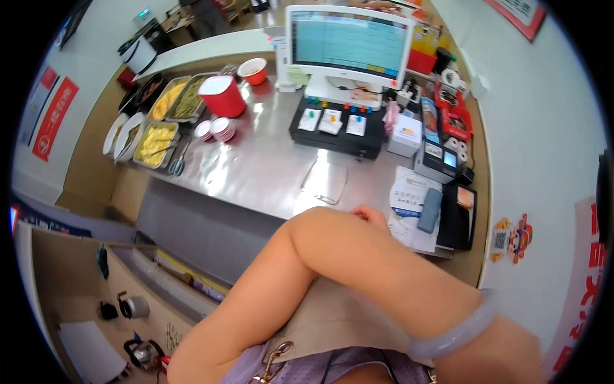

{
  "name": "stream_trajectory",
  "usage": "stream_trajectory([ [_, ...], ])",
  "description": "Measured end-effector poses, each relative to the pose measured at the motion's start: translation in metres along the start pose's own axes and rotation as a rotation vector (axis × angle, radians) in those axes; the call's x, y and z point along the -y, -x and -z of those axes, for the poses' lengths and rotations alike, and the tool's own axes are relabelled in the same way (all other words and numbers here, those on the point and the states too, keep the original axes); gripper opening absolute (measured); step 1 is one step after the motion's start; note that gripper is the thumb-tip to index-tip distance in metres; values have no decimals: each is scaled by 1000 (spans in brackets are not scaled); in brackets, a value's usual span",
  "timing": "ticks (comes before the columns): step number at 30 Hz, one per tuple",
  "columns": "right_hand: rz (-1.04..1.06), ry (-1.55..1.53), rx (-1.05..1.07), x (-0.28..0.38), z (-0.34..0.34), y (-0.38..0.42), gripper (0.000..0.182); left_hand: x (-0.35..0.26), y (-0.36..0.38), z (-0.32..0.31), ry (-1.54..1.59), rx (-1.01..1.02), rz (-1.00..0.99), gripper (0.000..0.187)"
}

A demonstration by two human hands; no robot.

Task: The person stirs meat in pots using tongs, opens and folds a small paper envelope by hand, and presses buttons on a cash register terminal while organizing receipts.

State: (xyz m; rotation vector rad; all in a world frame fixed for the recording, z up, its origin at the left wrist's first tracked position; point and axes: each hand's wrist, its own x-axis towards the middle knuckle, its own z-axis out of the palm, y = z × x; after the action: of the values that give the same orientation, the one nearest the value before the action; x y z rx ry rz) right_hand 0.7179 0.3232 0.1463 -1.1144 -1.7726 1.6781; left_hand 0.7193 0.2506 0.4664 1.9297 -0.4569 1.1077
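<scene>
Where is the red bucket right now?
In the head view, the red bucket stands on the steel counter, upper left, beside the metal food trays and stacked small bowls.

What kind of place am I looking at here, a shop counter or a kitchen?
Most likely the cashier counter of a small eatery. A point-of-sale screen stands over a cash drawer on the steel counter, and metal trays of cooked food sit at its far end.

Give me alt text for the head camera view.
Two bare arms cross close to the camera, one hand resting at the edge of a steel counter. Behind it stand a till screen, cash drawer, red bucket and food trays.
</scene>
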Motion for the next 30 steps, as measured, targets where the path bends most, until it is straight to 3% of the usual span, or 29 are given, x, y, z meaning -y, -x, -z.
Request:
stream_trajectory([
  [6,116,61,-47,31,32,0,13,13,26,8,-244,77,143,10],
  [12,145,-267,-240,60,72,-19,9,-13,100,63,-323,95,431,19],
  [15,140,-206,-340,64,74,-43,10,-39,145,94,-496,40,729,22],
  [18,69,-277,-388,62,77,-76,14,-32,216,120,-694,-204,1058,10],
  [21,10,-91,-375,48,77,-121,13,-10,276,152,-694,-424,1351,19],
  [22,111,-36,-410,34,76,-146,11,1,297,161,-695,-426,1341,19],
  [24,217,21,-440,23,76,-190,10,28,343,176,-1109,-292,1226,31],
  [26,373,291,-536,20,75,-224,12,52,365,188,-1147,-285,1266,38],
  [30,270,463,-501,16,73,-275,16,98,385,206,-1304,-188,1327,55],
])
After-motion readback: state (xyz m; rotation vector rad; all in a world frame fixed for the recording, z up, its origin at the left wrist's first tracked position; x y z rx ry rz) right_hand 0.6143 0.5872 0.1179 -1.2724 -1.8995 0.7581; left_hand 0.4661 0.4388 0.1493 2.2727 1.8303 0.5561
